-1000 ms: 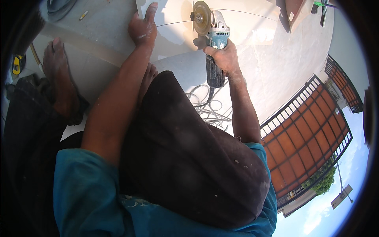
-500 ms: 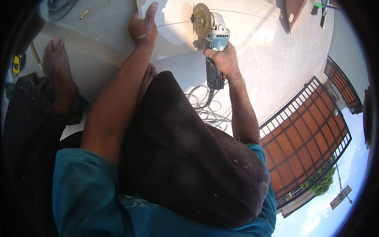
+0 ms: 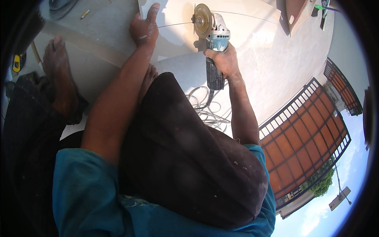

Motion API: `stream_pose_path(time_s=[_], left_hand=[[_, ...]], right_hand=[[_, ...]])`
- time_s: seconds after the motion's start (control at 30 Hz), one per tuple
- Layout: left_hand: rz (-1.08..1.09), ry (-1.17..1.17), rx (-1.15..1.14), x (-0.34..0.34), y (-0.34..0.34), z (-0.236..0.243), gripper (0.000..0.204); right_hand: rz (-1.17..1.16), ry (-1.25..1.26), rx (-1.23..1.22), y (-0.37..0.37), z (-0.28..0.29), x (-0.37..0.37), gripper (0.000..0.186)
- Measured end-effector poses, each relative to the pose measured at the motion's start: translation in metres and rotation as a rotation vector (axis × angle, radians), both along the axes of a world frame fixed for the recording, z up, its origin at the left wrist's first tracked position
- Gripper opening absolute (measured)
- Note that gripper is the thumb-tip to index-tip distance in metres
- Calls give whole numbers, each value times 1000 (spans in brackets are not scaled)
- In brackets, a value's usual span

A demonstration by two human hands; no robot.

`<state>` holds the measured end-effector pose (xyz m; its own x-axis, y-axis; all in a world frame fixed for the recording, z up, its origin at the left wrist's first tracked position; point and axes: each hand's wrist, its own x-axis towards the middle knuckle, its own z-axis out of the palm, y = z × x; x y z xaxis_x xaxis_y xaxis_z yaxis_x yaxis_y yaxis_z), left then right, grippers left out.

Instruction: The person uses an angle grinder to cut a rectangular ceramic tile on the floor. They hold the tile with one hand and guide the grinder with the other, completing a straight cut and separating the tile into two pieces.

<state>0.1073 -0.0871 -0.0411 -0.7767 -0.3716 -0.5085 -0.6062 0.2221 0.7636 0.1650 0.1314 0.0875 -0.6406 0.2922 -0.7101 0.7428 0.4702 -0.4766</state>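
My right hand [image 3: 224, 61] is wrapped round the body of an angle grinder [image 3: 216, 41], blue and black with a pale metal head. Its round cutting disc [image 3: 203, 21] stands on edge over a large pale tile [image 3: 248, 29], close to a thin dark line crossing the surface. Whether the disc touches the tile I cannot tell. At the tile's left edge, my left hand [image 3: 144, 31] grips with the thumb stretched along the top; its other fingers are curled and partly hidden. Whitish dust marks this hand.
A loose coil of pale cable [image 3: 209, 112] lies below the grinder. Another person's bare foot [image 3: 59, 75] rests at left, near a yellow tape measure [image 3: 17, 63]. A small marker [image 3: 85, 14] and a grey hose [image 3: 59, 8] lie at upper left. An orange-brown gate [image 3: 308, 138] stands right.
Almost nothing differs. My left hand and the grinder show only a very slight shift in the picture; both grips are the same.
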Motion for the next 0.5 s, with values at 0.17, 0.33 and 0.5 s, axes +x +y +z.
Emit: stream_pose_path(time_s=[0.17,0.33,0.5], left_hand=[[13,2,-45,-4,-1,-1,72],[9,22,-8,1,2,0,71],[-6,6,-36,-1,0,3,73]], right_hand=[[-13,1,-23,0,3,1,41],[-6,0,2,2,-1,1,40],[-22,-9,-7,2,-4,3,43]])
